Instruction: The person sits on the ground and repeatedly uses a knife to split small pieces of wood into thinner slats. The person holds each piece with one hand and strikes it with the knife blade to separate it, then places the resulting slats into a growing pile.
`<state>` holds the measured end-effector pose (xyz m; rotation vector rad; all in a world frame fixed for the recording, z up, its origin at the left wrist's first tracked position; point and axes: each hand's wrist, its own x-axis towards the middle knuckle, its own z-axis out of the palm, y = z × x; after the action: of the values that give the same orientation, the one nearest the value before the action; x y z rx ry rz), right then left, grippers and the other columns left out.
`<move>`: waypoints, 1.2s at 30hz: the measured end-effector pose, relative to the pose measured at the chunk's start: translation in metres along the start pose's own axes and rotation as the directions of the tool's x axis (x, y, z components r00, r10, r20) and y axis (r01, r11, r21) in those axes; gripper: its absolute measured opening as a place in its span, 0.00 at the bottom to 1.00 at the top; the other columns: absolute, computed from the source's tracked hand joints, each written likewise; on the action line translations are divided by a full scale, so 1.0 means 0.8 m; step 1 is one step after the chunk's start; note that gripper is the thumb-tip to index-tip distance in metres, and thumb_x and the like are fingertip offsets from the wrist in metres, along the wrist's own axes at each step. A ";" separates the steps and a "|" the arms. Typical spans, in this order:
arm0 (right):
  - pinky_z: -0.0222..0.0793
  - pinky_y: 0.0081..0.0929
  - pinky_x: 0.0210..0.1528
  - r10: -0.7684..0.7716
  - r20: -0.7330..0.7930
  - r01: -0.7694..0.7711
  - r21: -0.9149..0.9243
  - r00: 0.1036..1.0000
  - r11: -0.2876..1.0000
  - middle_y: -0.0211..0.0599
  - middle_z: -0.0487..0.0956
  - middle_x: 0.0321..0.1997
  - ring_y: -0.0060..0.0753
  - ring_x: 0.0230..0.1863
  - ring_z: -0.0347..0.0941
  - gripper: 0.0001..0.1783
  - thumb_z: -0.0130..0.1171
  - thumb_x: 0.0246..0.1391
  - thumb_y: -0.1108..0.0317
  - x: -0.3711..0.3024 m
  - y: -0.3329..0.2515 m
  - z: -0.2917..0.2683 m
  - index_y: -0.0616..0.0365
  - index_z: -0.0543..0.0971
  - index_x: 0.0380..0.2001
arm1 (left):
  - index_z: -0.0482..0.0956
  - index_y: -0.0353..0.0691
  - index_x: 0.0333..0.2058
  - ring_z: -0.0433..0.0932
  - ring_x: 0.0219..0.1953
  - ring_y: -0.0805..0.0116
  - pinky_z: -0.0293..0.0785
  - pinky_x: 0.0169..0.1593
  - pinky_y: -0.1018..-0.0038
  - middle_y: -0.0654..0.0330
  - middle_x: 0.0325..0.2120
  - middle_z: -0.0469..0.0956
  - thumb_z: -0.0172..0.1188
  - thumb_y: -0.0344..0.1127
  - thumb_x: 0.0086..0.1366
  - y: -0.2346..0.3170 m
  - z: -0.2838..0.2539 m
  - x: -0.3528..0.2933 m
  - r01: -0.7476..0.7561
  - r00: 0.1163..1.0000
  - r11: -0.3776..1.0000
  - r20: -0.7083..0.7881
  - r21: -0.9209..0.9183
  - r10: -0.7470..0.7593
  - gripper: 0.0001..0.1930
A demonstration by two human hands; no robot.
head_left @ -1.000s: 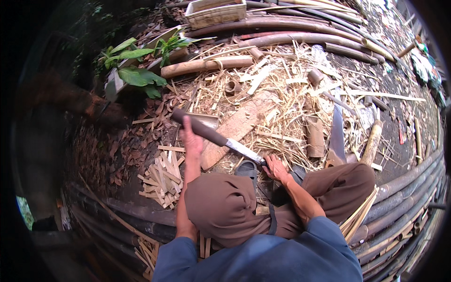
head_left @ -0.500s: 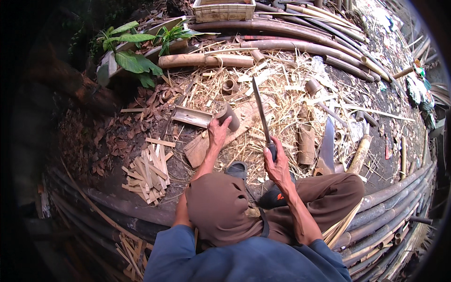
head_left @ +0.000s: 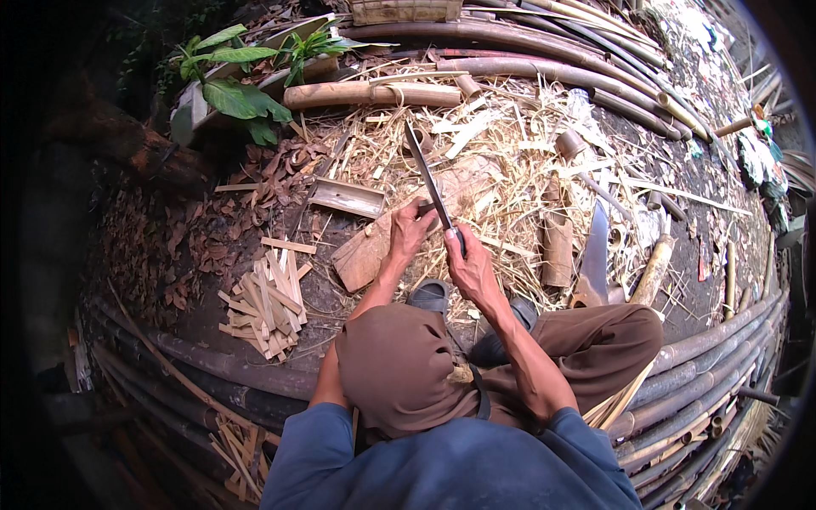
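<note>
My right hand [head_left: 473, 270] is wrapped round the dark handle of a long knife [head_left: 427, 170], whose blade points up and slightly left. At the left, my left hand [head_left: 410, 231] grips a short bamboo section [head_left: 425, 207]. The blade passes right beside or across that section; whether it touches cannot be told. Most of the section is hidden by my fingers and the blade. Under both hands lies a flat wooden board [head_left: 361, 262] on the ground. A split bamboo half [head_left: 347, 197] rests just beyond my left hand.
A pile of split bamboo strips [head_left: 265, 306] lies at the left. To the right are a bamboo tube [head_left: 557, 251] and a handsaw [head_left: 594, 255]. Long bamboo poles [head_left: 510, 38] stretch along the back, with a crate [head_left: 406, 10] behind. Shavings [head_left: 510, 183] cover the ground.
My right hand has brought the knife left and over to the bamboo section. The section has turned from upright and is now largely covered by my left hand and the blade.
</note>
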<state>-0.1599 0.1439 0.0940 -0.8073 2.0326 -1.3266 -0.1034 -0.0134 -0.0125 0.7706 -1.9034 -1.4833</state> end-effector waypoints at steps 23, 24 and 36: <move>0.66 0.47 0.24 -0.235 -0.121 0.216 -0.148 0.965 0.965 0.54 0.76 0.22 0.59 0.24 0.75 0.12 0.53 0.63 0.59 0.003 0.029 0.004 0.54 0.69 0.43 | 0.81 0.32 0.39 0.82 0.29 0.59 0.75 0.33 0.67 0.49 0.29 0.83 0.63 0.33 0.61 0.056 -0.002 0.001 -0.117 0.993 0.980 0.019 0.164 0.115 0.11; 0.66 0.46 0.24 -0.136 -0.048 0.126 -0.176 0.990 0.976 0.53 0.75 0.21 0.57 0.23 0.74 0.11 0.53 0.62 0.60 0.007 0.046 0.011 0.54 0.69 0.42 | 0.81 0.33 0.40 0.81 0.31 0.65 0.74 0.36 0.69 0.52 0.29 0.83 0.63 0.31 0.60 0.037 -0.005 -0.006 -0.026 1.000 0.981 0.017 0.194 0.023 0.11; 0.61 0.39 0.23 -0.235 -0.086 0.221 -0.149 0.968 0.964 0.46 0.68 0.15 0.44 0.17 0.65 0.15 0.53 0.63 0.58 0.029 0.038 0.026 0.60 0.71 0.32 | 0.69 0.26 0.50 0.78 0.41 0.38 0.74 0.44 0.57 0.37 0.35 0.78 0.65 0.38 0.55 -0.013 -0.036 -0.009 -0.142 0.987 0.805 0.145 0.576 0.070 0.28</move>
<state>-0.1649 0.1242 0.0551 -1.0849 2.1843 -1.3874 -0.0762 -0.0279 -0.0182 0.8306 -2.4958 -0.8727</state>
